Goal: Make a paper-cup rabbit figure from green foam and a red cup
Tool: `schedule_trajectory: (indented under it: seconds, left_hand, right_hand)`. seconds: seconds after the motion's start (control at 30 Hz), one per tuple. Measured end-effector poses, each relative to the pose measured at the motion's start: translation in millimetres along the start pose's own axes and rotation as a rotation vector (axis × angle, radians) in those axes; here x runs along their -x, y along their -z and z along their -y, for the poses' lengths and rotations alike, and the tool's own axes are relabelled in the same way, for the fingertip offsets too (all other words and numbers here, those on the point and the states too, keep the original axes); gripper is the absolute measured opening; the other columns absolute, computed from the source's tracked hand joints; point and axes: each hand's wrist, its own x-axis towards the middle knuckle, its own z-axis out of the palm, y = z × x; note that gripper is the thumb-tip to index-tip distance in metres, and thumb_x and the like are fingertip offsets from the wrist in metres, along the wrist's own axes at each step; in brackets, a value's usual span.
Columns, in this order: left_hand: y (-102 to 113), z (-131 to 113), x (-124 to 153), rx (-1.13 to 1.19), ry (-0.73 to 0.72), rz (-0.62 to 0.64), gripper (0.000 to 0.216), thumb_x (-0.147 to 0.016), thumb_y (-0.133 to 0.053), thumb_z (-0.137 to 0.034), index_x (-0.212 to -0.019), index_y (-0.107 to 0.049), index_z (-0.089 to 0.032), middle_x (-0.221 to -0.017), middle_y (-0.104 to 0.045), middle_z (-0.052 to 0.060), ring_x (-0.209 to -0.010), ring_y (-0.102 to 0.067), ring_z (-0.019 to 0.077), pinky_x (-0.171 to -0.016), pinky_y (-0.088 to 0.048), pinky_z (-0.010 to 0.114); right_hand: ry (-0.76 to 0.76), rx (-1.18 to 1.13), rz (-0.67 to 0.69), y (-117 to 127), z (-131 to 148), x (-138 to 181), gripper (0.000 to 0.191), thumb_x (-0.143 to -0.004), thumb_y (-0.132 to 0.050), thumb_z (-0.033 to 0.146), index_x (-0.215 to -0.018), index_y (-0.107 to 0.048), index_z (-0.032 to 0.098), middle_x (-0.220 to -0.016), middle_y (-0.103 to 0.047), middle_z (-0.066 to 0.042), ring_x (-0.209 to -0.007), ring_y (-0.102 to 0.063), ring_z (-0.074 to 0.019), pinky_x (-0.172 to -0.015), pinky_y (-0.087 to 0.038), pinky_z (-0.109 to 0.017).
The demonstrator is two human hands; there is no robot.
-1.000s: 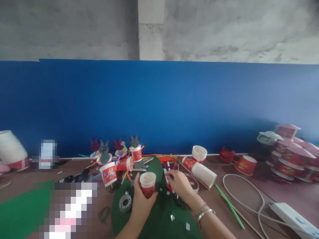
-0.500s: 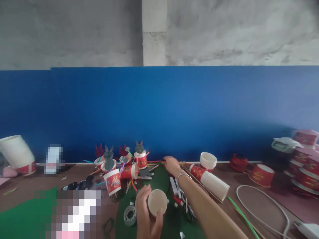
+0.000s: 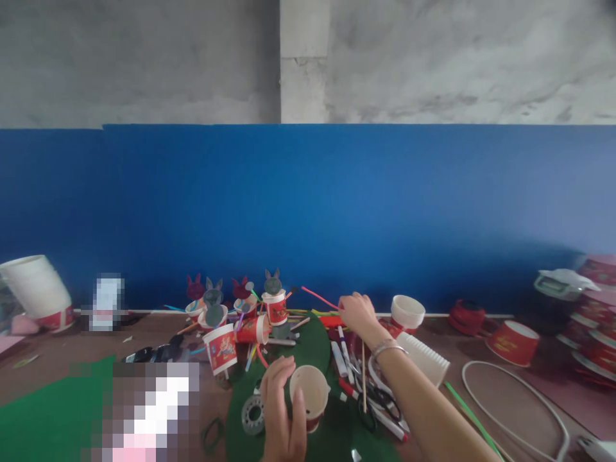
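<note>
My left hand (image 3: 280, 410) is wrapped round a red paper cup (image 3: 310, 393) with a white inside, held tilted above a dark green felt sheet (image 3: 308, 346). My right hand (image 3: 357, 312) reaches to the far side of the table and pinches a thin pink stick (image 3: 318, 297) that rises up and to the left. A bracelet sits on that wrist. Under the right forearm lie marker pens (image 3: 339, 358), scissors (image 3: 373, 404) and a thin wooden stick (image 3: 363, 378). Finished cup figures with felt ears (image 3: 274, 301) stand behind the felt.
A stack of cups (image 3: 423, 356) lies on its side to the right, with a white bowl (image 3: 407, 310) behind. A white cable (image 3: 514, 401), red bowls (image 3: 511, 341) and a tape roll (image 3: 253, 414) lie around. Large white cups (image 3: 36, 292) lean at far left. A blue wall backs the table.
My right hand went from the felt near the cup to the far edge and now lifts a pink stick. My left hand tilted the cup's opening toward me.
</note>
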Motion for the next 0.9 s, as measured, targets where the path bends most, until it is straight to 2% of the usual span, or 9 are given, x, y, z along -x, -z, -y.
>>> schedule_trajectory:
  seconds: [0.13, 0.27, 0.4, 0.47, 0.57, 0.63, 0.67, 0.77, 0.9]
  left_hand:
    - [1.7, 4.3, 0.1, -0.145, -0.26, 0.108, 0.042, -0.084, -0.046, -0.017, -0.126, -0.043, -0.021, -0.122, -0.054, 0.012, -0.12, -0.043, 0.0276, -0.097, -0.035, 0.049]
    - [-0.3, 0.5, 3.3, -0.279, -0.387, 0.144, 0.055, -0.082, -0.049, -0.015, -0.135, -0.034, -0.021, -0.128, -0.053, 0.013, -0.125, -0.04, 0.0279, -0.102, -0.029, 0.049]
    - [5.3, -1.8, -0.1, -0.293, -0.534, 0.144, 0.041, -0.088, -0.038, -0.023, -0.128, -0.045, -0.021, -0.103, -0.066, 0.009, -0.106, -0.055, 0.0227, -0.102, -0.027, 0.043]
    - [10.6, -2.6, -4.5, -0.266, -0.558, 0.139, 0.036, -0.089, -0.033, -0.026, -0.12, -0.051, -0.023, -0.086, -0.068, 0.005, -0.088, -0.06, 0.0199, -0.096, -0.03, 0.04]
    - [15.5, -5.1, -9.0, -0.225, -0.527, 0.127, 0.031, -0.087, -0.038, -0.019, -0.114, -0.053, -0.022, -0.08, -0.066, 0.004, -0.076, -0.059, 0.019, -0.083, -0.036, 0.037]
    - [14.8, -6.5, -8.7, -0.198, -0.531, 0.095, 0.032, -0.084, -0.041, -0.013, -0.112, -0.054, -0.021, -0.078, -0.065, 0.004, -0.072, -0.058, 0.0189, -0.076, -0.037, 0.035]
    - [13.5, -6.9, -7.7, -0.187, -0.537, 0.083, 0.033, -0.083, -0.041, -0.011, -0.112, -0.054, -0.02, -0.077, -0.065, 0.005, -0.072, -0.057, 0.0188, -0.074, -0.037, 0.034]
    - [8.1, -7.4, -3.8, -0.156, -0.508, 0.04, 0.033, -0.083, -0.04, -0.009, -0.11, -0.056, -0.021, -0.077, -0.065, 0.005, -0.07, -0.057, 0.0182, -0.073, -0.037, 0.034]
    - [4.2, -7.8, -3.2, -0.144, -0.473, -0.001, 0.03, -0.085, -0.038, -0.012, -0.107, -0.057, -0.022, -0.075, -0.064, 0.004, -0.068, -0.057, 0.0176, -0.072, -0.038, 0.034]
  right_hand:
    - [-0.017, -0.076, -0.085, 36.5, -3.7, 56.0, 0.024, -0.079, -0.046, 0.019, -0.077, -0.07, 0.021, -0.075, -0.067, -0.008, -0.083, -0.055, -0.0236, -0.07, -0.033, -0.032]
    - [0.247, -0.229, -0.176, 53.6, 36.1, 127.3, 0.022, -0.078, -0.047, 0.021, -0.068, -0.066, 0.023, -0.069, -0.064, -0.006, -0.073, -0.053, -0.0217, -0.067, -0.035, -0.032]
    - [0.537, -0.34, -0.084, 57.4, 69.9, 163.3, 0.017, -0.078, -0.051, 0.021, -0.068, -0.064, 0.023, -0.069, -0.065, -0.003, -0.069, -0.053, -0.0187, -0.065, -0.036, -0.03]
    - [0.634, -0.517, 0.007, 55.0, 65.2, 154.0, 0.017, -0.079, -0.054, 0.03, -0.069, -0.065, 0.023, -0.07, -0.066, -0.001, -0.069, -0.055, -0.0165, -0.067, -0.039, -0.028]
    - [0.314, -0.693, 0.037, 39.5, 33.4, 108.7, 0.044, -0.092, -0.03, 0.034, -0.077, -0.068, 0.019, -0.071, -0.068, -0.002, -0.066, -0.06, -0.0145, -0.061, -0.043, -0.023]
    - [0.072, -0.493, -0.046, 20.4, 7.8, 70.3, 0.046, -0.093, -0.025, 0.032, -0.091, -0.068, 0.015, -0.082, -0.07, -0.006, -0.074, -0.063, -0.0178, -0.065, -0.044, -0.025]
    - [0.034, -0.347, -0.036, 9.1, -2.9, 52.7, 0.043, -0.092, -0.025, 0.026, -0.1, -0.067, 0.015, -0.094, -0.07, -0.008, -0.086, -0.063, -0.0191, -0.074, -0.044, -0.027]
    - [0.049, -0.263, 0.017, -26.0, -19.4, 17.0, 0.04, -0.086, -0.032, 0.012, -0.114, -0.061, 0.011, -0.117, -0.062, -0.012, -0.109, -0.056, -0.0197, -0.092, -0.038, -0.027]
    - [0.089, -0.177, 0.088, -61.4, -13.3, 9.6, 0.05, -0.077, -0.04, 0.004, -0.125, -0.052, 0.009, -0.13, -0.052, -0.015, -0.122, -0.045, -0.0237, -0.101, -0.029, -0.034]
